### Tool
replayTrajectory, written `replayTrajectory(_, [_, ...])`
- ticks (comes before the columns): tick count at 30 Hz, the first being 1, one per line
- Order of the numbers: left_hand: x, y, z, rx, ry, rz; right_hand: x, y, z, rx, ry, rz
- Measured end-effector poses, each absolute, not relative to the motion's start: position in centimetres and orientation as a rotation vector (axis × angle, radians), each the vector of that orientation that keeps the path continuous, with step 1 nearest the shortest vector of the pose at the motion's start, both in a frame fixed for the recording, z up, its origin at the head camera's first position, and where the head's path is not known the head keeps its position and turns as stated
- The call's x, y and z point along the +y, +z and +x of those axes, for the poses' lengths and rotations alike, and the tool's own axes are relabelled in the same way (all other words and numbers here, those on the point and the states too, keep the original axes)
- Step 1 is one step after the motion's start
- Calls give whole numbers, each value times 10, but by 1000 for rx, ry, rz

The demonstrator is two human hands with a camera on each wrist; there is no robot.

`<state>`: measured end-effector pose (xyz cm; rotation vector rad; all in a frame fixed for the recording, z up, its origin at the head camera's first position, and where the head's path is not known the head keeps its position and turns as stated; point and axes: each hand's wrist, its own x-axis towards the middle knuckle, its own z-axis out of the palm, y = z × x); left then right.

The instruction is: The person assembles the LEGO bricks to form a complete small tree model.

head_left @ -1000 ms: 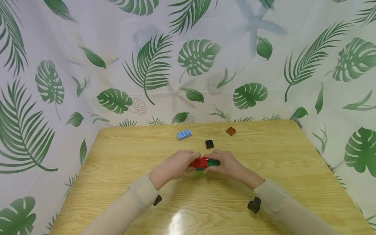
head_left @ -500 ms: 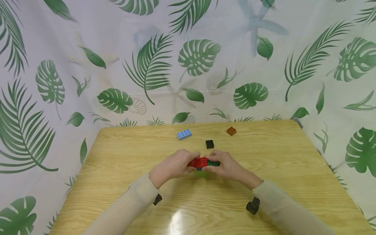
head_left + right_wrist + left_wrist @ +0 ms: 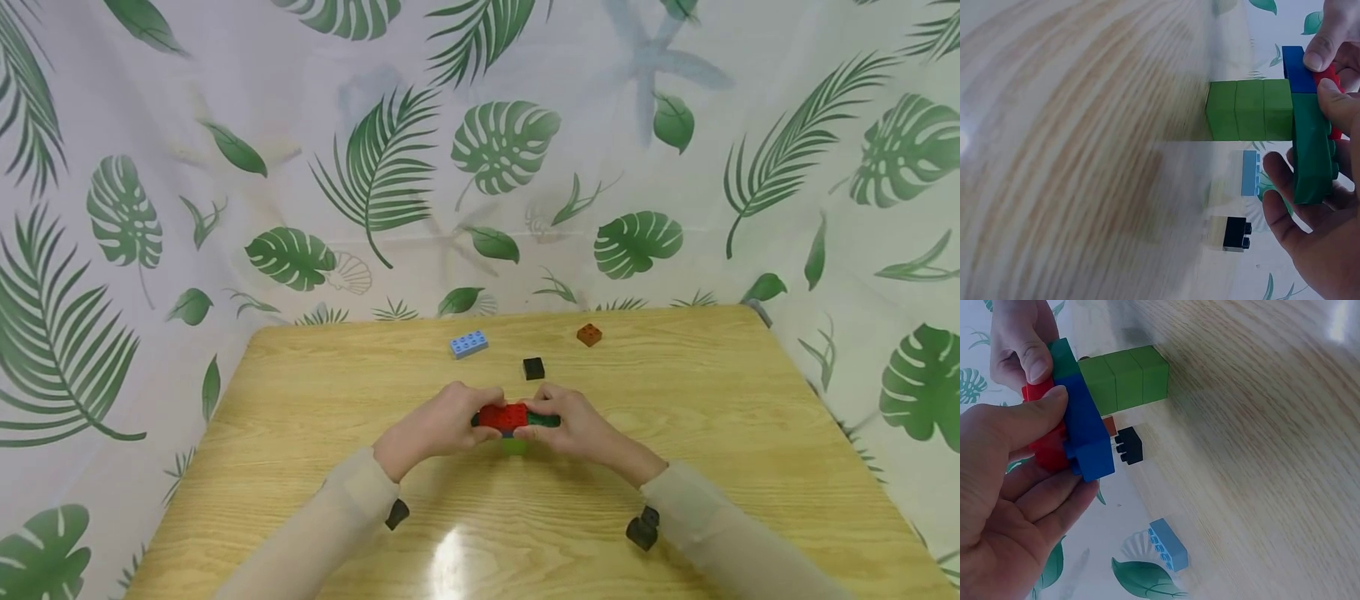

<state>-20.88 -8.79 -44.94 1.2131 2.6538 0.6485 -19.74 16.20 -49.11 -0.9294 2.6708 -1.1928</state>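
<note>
A red brick (image 3: 504, 417) bridges the top of a blue brick (image 3: 1088, 425) and a dark green brick (image 3: 1311, 150), which stand end to end. Beneath them is an upright stack of lime green bricks (image 3: 1249, 110). At the left end my left hand (image 3: 438, 425) grips the red and blue bricks, thumb on the near side and fingers on the far side. My right hand (image 3: 577, 429) pinches the right end, its thumb near the seam of red and dark green and its fingers around the dark green brick. The hands partly hide both ends.
Farther back on the wooden table (image 3: 315, 375) lie a light blue brick (image 3: 469, 344), a small black brick (image 3: 533, 367) and a small brown brick (image 3: 589, 334). A leaf-patterned cloth (image 3: 420, 275) hangs behind the table and along its sides.
My left hand has shifted slightly left, baring more of the red brick. My right thumb has slid left along the front. The loose bricks stay where they were.
</note>
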Motion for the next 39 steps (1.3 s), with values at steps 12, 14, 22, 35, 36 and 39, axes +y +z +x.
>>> replayTrajectory(12, [-86,-450,-204,2682,682,1197,164,-493,-202,2675,-1129,-966])
replayTrajectory(14, [-88,-454,-206,2669,751,1166,165,-491,-204,2668,-1109,-985])
replayTrajectory(22, [-92,-476,-210,2547,1043,976,167,-488,-207,2594,-1088,-989])
replayTrajectory(35, [-91,-485,-209,2566,1073,961,196,-471,-247,2651,-1243,-679])
replayTrajectory(36, [-92,-485,-208,2564,1077,958,197,-473,-252,2676,-1238,-668])
replayTrajectory(39, [-92,-485,-208,2552,1094,950,196,-485,-263,2713,-1214,-658])
